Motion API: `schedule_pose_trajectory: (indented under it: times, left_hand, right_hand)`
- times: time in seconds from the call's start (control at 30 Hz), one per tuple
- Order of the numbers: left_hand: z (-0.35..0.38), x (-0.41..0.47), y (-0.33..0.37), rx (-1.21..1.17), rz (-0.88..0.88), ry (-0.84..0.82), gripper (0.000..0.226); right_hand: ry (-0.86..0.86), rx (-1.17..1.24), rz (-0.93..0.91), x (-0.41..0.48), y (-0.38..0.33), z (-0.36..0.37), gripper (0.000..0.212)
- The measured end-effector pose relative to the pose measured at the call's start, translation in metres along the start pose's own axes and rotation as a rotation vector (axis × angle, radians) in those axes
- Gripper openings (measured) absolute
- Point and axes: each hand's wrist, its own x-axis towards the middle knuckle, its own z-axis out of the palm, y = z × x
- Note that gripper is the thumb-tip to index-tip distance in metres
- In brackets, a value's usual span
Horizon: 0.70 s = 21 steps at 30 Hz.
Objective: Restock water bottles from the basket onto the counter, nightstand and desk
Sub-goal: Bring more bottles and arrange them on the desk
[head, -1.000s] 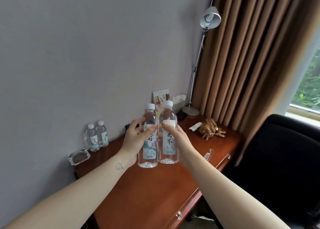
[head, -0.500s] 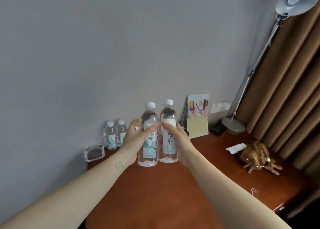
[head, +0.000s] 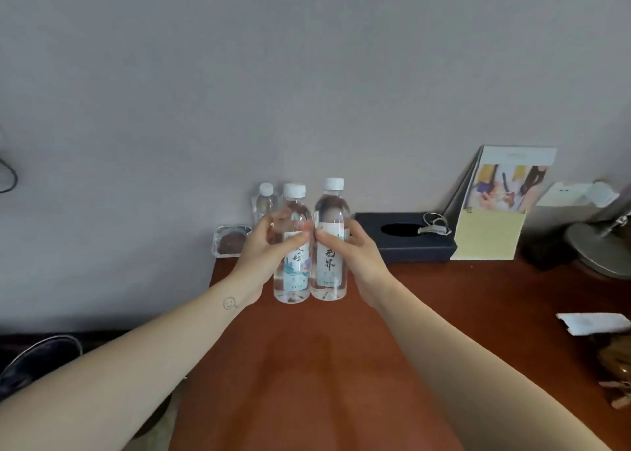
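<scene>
Head view: the left hand [head: 269,246] grips the first water bottle [head: 292,273] around its middle, and the right hand [head: 355,249] grips the second water bottle [head: 329,266]. Both bottles are upright and touch side by side near the tabletop's [head: 444,314] back left corner. Behind them, at the wall, a third bottle [head: 265,201] stands beside a glass dish [head: 232,242].

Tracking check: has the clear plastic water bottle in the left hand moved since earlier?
Yes. The clear plastic water bottle went left toward the wall: it now overlaps the small standing bottle, earlier well apart.
</scene>
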Motion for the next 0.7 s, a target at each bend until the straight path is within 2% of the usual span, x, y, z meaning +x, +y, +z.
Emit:
schedule_pose_trajectory:
  times: [0.1,0.2,0.37,0.57,0.7]
  left_hand:
    - [-0.008,0.017,-0.016,0.076,-0.003,0.009,0.064]
    - [-0.015,0.032,-0.032,0.14,0.002,0.002,0.052]
    - [-0.028,0.063,-0.059,0.236,-0.021,0.018,0.056]
    - [-0.044,0.092,-0.083,0.402,-0.034,0.083,0.066]
    - [-0.05,0.104,-0.092,0.424,-0.053,0.106,0.059]
  right_hand:
    - [-0.015,-0.043,0.037,0.023,0.018,-0.002,0.048]
    - [-0.044,-0.058,0.068,0.046,0.035,-0.004,0.047]
    - [-0.064,-0.11,0.081,0.087,0.06,-0.004,0.045]
    - [-0.117,-0.145,0.076,0.129,0.086,0.002,0.053]
    - [-0.155,-0.215,0.041,0.154,0.097,0.009,0.057]
